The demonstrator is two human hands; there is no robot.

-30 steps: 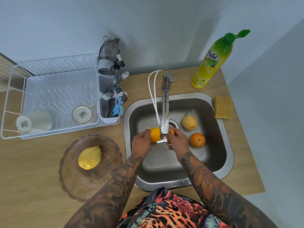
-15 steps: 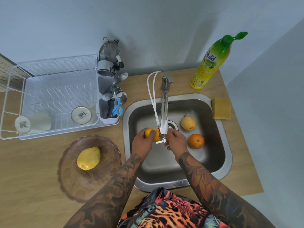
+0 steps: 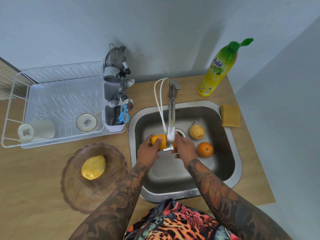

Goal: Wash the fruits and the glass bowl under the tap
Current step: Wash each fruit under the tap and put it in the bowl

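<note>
While the tap [image 3: 171, 118] reaches out over the sink [image 3: 232, 174], both hands hold one yellow-orange fruit [image 3: 158, 141] directly beneath its spout. The left hand [image 3: 149, 151] has fingers and thumb curled round the fruit's left end; the right hand [image 3: 184, 148] is curled against its right end, largely hidden behind the spout. A pear [image 3: 196, 131] and an orange [image 3: 205, 149] lie on the sink floor, right of the tap, apart from each other. The glass bowl [image 3: 78, 193] stands on the bench [image 3: 31, 187] left of the sink, containing a yellow fruit [image 3: 93, 167]. A detergent bottle [image 3: 216, 71] and a sponge [image 3: 230, 115] sit right of the tap, on the bench.
</note>
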